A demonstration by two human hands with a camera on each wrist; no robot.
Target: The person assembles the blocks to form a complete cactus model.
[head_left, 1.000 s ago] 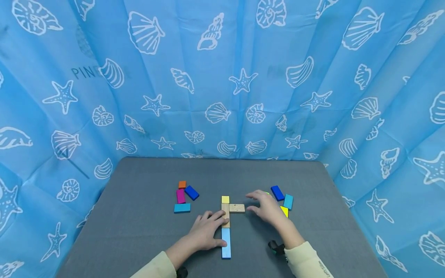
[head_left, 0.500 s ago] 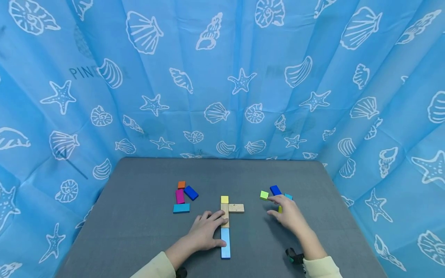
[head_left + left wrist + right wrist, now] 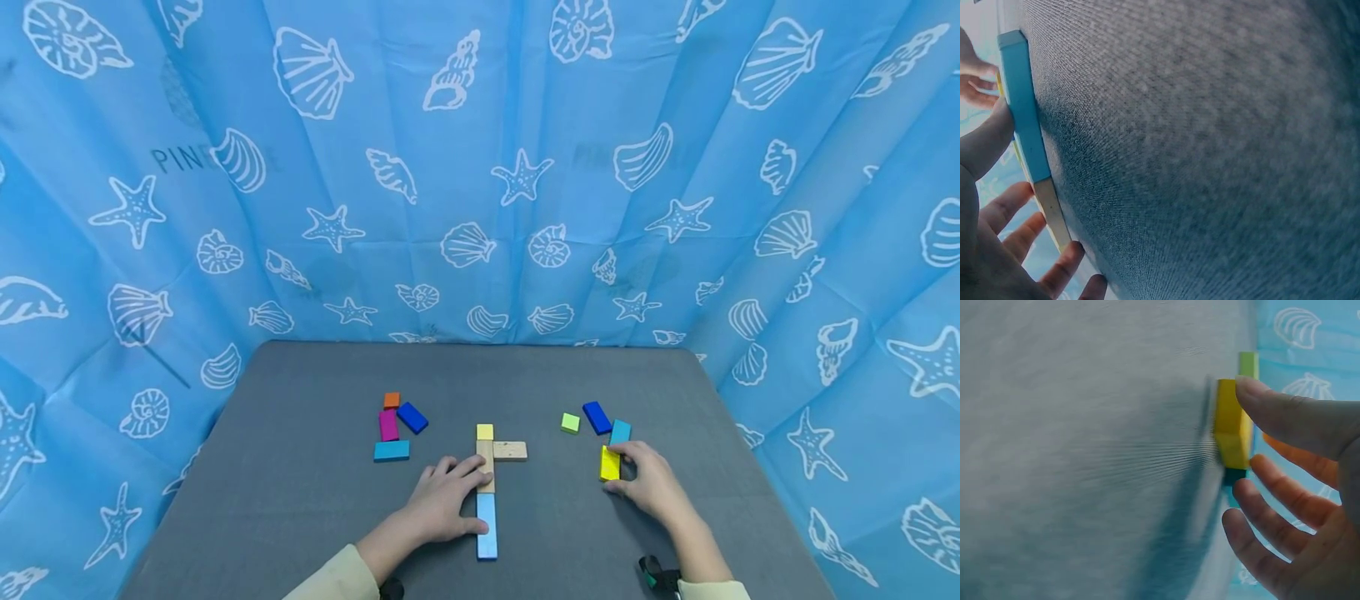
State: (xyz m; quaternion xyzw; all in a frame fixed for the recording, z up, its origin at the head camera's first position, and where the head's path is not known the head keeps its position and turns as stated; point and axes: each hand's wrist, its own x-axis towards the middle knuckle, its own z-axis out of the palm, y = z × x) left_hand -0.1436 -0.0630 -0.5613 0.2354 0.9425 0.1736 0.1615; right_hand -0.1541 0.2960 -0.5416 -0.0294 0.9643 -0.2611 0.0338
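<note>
A row of flat blocks runs away from me at the table's centre: a light blue block (image 3: 487, 537) nearest, a plain wooden block (image 3: 486, 454) beyond it, a small pale yellow block (image 3: 485, 432) at the far end. Another wooden block (image 3: 511, 451) juts right from the row. My left hand (image 3: 444, 504) rests along the row's left side, thumb on the light blue block, fingertips on the plain wooden one. At the right my right hand (image 3: 654, 483) pinches a bright yellow block (image 3: 609, 464) between thumb and index finger; its other fingers (image 3: 1260, 519) are spread apart.
Near the right hand lie a lime green block (image 3: 570, 423), a dark blue block (image 3: 597, 417) and a teal block (image 3: 620, 432). The left group holds orange (image 3: 392, 400), magenta (image 3: 388, 425), dark blue and teal (image 3: 392, 451) blocks. A shell-patterned curtain (image 3: 480, 208) surrounds the grey table.
My right hand has moved right and nearer me, away from the jutting wooden block, and taken hold of the bright yellow block. The left hand stays in place.
</note>
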